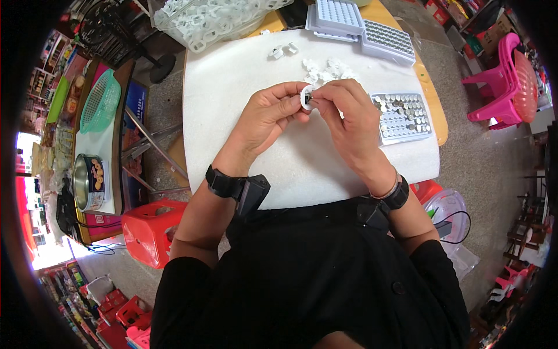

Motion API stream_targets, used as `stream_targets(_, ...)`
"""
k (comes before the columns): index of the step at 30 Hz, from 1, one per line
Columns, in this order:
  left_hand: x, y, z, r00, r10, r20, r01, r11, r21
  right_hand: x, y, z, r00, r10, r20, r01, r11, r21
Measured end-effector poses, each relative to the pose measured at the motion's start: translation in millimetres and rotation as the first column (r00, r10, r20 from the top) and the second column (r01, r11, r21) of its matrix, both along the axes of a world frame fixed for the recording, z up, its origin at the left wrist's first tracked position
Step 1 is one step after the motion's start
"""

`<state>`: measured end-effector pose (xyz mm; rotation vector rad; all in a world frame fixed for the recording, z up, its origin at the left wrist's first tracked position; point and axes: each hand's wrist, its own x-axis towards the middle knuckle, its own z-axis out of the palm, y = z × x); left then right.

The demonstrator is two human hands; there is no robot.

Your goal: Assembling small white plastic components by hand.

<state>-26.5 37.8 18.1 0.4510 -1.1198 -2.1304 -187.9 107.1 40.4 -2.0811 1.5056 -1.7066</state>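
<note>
Over the white foam-topped table (232, 70), a small white round plastic part (304, 93) with a dark inside is pinched between the thumb and fingers of my left hand (261, 119). My right hand (353, 119) is closed, its thumb and fingertips pressed together at the part's right side. Whatever those fingertips hold is too small and hidden to make out. Just beyond my hands lies a loose pile of small white plastic pieces (330, 71). To the right of my right hand sits a shallow tray (405, 139) with rows of small silvery and white round pieces.
At the far left stands a clear bin (200, 43) full of white ring-like parts. Stacked white trays (337, 17) and another filled tray (388, 42) occupy the far right. A few white pieces (283, 51) lie apart. A red stool (151, 232) stands left of the table.
</note>
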Motion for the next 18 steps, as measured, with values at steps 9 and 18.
stream_targets(9,1,1,1,0.996,-0.042,0.076,0.048,0.997,-0.069,-9,0,2,0.964,0.129,0.231,-0.191,0.943,0.273)
stream_targets(18,0,4,8,0.975,-0.059,0.217,0.092,0.985,-0.147,-17,7,7,0.942,0.159,0.294,-0.277,0.864,0.420)
